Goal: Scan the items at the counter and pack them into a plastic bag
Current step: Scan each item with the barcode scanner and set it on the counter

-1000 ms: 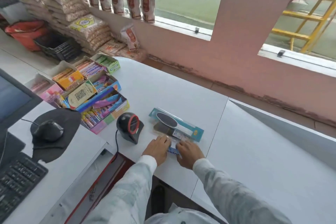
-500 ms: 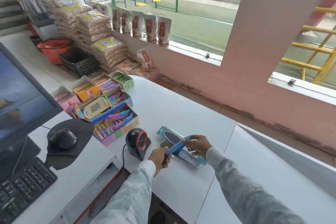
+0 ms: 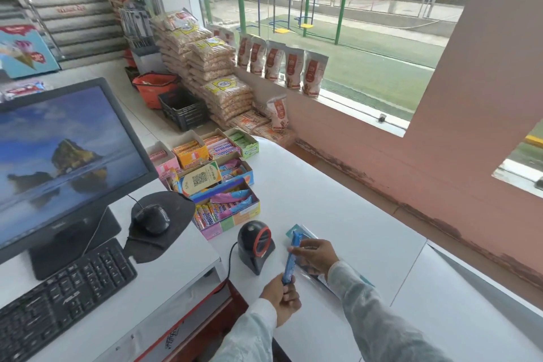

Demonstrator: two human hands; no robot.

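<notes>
Left hand [image 3: 281, 297]: fingers curled shut in a pinch grip, palm turned inward, sleeve entering from 6 o'clock. Right hand [image 3: 316, 256]: positioned at 1 o'clock of the left, fingers closed, pointing toward 9 o'clock, forearm extending from 5 o'clock.

Blue packet [image 3: 290, 258], black scanner [image 3: 255, 245] ringed red, white counter [image 3: 338, 203].

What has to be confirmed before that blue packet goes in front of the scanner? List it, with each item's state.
1. Blue packet held at both ends, left hand low, right hand high: ok.
2. Scanner standing upright beside the packet: ok.
3. Barcode turned toward the scanner: cannot tell.
4. Second packaged item waiting on the counter: ok.
5. Plastic bag ready: cannot tell, none in view.
</notes>
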